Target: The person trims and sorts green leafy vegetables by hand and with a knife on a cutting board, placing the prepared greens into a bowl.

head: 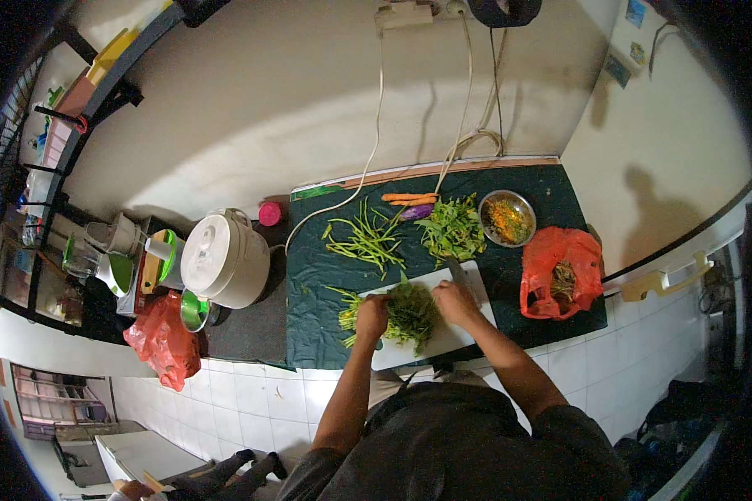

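A bunch of leafy greens [410,313] lies across a white cutting board [395,357], its cut stems pointing left. My left hand [372,316] is closed on the bunch near the stems. Just right of the leaves, my right hand [454,302] grips a knife [457,270] whose blade points away from me over the board. Beyond the board lie long green beans [366,241], a pile of picked leaves [454,228], carrots [408,199] and a purple eggplant [417,211]. A metal bowl [507,218] holds chopped orange and green vegetables.
An open red plastic bag [562,272] stands at the right edge. Left are a white rice cooker [225,260], a green-lined metal bowl [194,311], another red bag [166,341] and a pink-lidded container [269,213]. A cable [376,138] hangs onto the counter. Another person's legs [238,473] show lower left.
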